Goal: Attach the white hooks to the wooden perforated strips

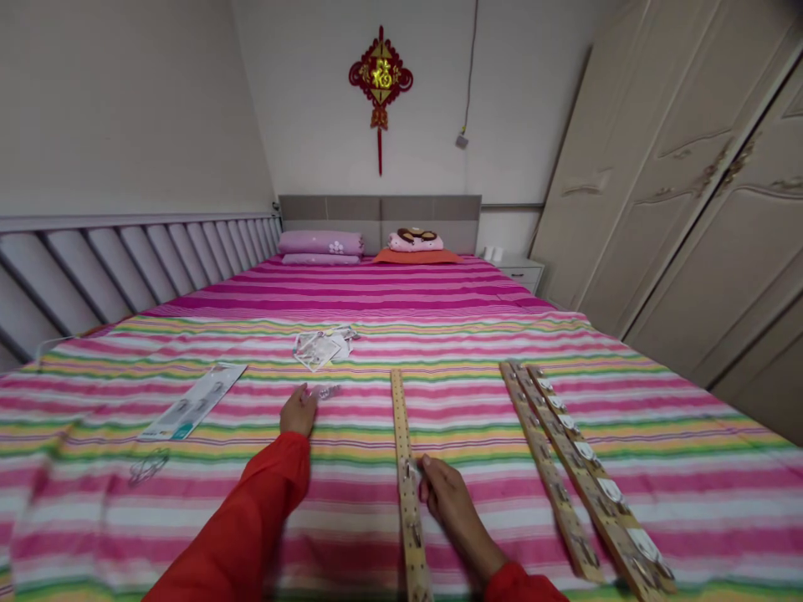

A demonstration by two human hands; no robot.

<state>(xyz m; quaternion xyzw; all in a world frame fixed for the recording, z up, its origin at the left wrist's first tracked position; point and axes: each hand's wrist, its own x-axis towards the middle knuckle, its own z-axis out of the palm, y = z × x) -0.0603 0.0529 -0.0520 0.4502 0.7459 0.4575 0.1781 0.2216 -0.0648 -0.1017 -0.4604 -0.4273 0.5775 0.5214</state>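
Red sleeves (251,502) are framing the foreground, with a perforated wooden strip (401,426) lying lengthwise between them on a striped bedspread (351,518). The right hand (450,495) is pinching, as far as can be judged, a small shiny piece (410,469) at the strip's edge, its thumb and forefinger together. The left hand (297,415) is resting beside a clear packet (326,391); whether its grip is clamping the packet cannot be told. Soft bedding is supporting the narrow strip, so uneven pressure would be risking a tilt or shift; a loose pinch would be risking a dropped piece.
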